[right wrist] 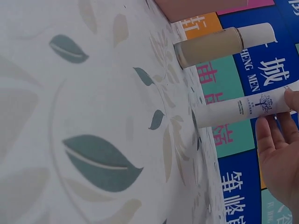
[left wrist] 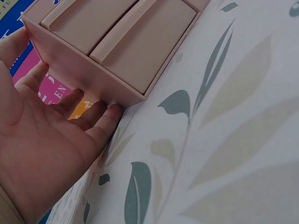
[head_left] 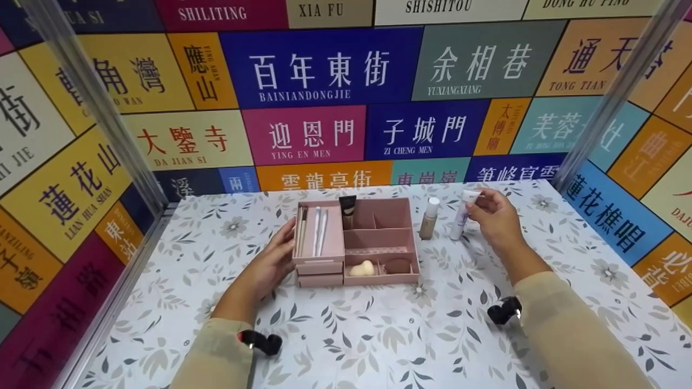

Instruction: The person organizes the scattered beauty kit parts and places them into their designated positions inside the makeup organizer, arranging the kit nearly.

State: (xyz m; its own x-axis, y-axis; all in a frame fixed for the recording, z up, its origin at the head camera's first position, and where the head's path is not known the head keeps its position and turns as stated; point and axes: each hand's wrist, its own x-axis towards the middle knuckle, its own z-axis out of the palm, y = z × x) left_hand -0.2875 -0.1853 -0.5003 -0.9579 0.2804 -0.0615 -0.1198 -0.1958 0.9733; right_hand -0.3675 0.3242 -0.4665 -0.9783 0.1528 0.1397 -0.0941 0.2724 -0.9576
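A pink makeup organizer [head_left: 378, 233] stands on the table, with two drawers at its front left. The left hand [head_left: 272, 265] rests its fingertips against the organizer's left side, fingers spread along the wall in the left wrist view. The right hand [head_left: 494, 219] pinches the upper part of a white cosmetic tube [right wrist: 243, 111] printed with a tree. The tube stands upright, its lower end at the table. Just left of it is a foundation bottle [head_left: 428, 220] with a white cap, beside the organizer's right wall.
White and tan sticks [head_left: 320, 232] lie in the organizer's top left tray. A black-topped brush [head_left: 348, 208] stands behind them. A cream sponge [head_left: 362, 268] and a brown sponge [head_left: 398, 266] fill front compartments. Sign-printed panels [head_left: 319, 70] enclose the flowered table [head_left: 346, 329].
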